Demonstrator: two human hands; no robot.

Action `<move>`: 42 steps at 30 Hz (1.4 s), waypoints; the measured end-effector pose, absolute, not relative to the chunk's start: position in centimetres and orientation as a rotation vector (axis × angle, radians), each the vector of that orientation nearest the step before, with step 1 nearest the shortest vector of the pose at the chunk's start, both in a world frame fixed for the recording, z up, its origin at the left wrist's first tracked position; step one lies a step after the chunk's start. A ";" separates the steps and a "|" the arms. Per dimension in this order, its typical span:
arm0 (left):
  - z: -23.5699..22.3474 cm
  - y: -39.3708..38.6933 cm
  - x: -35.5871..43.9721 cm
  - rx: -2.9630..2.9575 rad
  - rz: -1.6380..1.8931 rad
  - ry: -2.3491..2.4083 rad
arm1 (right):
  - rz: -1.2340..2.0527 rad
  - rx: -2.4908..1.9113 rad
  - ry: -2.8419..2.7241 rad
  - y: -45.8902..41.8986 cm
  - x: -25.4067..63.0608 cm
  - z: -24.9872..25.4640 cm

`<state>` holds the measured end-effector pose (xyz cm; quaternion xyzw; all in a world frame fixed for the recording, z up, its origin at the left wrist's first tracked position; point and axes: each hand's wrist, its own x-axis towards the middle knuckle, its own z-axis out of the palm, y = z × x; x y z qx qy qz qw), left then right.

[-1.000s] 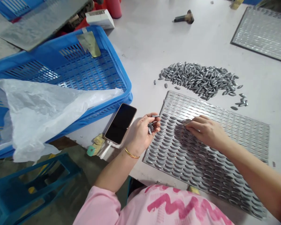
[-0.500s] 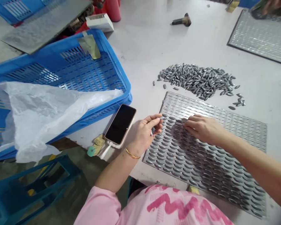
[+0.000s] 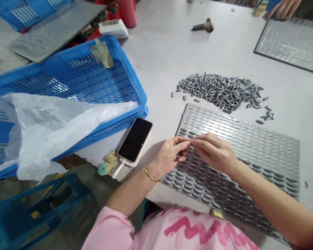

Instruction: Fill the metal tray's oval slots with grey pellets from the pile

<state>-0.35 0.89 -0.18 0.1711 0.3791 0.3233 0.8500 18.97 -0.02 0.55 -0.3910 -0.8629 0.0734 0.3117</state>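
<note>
2 bare hands meet over a slotted metal sheet [image 3: 261, 152] lying on a pale worktop [image 3: 159, 66]. The left hand [image 3: 169, 154], with a gold bangle [image 3: 149, 174] at its wrist, has a narrow grip: its curled fingers hold a few small grey pellets [image 3: 177, 156] against the palm. The right hand [image 3: 214, 151] also has a narrow grip, with thumb and fingertips [image 3: 194, 140] pinched together and just touching the left fingertips. Whether it holds a pellet is too small to tell.

Beneath the hands, at 6 o'clock, many pellets sit in neat rows in the sheet's slots, while the rows toward 12 o'clock show open slots. Further out at 12 o'clock, a loose heap of pellets [image 3: 219, 92] lies on the worktop, just beyond the sheet's edge, with a few strays around it.

At 9 o'clock, a phone [image 3: 135, 140] lies face up with a white cable at its end. Behind it, at 10 o'clock, a blue plastic crate [image 3: 127, 73] holds a white plastic bag [image 3: 54, 128] draped over its edge. A second slotted sheet [image 3: 289, 45] lies at 1 o'clock, and another person's hand [image 3: 284, 8] shows at the far edge above it. A pink sleeve [image 3: 112, 225] runs along the lower edge.
</note>
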 end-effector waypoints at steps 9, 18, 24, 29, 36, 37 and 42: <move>-0.1 3.5 -2.5 -0.053 0.989 0.901 | 0.327 -1.483 -2.202 -0.1 26.5 -1.8; -0.4 2.4 -1.5 0.101 0.922 0.973 | 0.209 -1.455 -2.403 0.2 26.4 -2.8; -0.2 2.7 -1.2 0.006 0.884 0.930 | 0.149 -1.439 -2.538 0.8 26.3 -2.2; 0.3 2.2 -0.8 0.015 0.878 0.880 | 0.138 -1.402 -2.566 1.1 26.3 -2.5; -0.4 1.5 -0.7 0.173 0.889 0.855 | 0.080 -1.403 -2.652 1.4 26.2 -2.3; -0.4 1.5 -0.7 0.188 0.894 0.854 | 0.086 -1.384 -2.682 1.5 26.3 -2.2; 0.0 1.6 -0.5 0.195 0.892 0.869 | 0.175 -1.309 -2.730 2.0 26.5 -1.8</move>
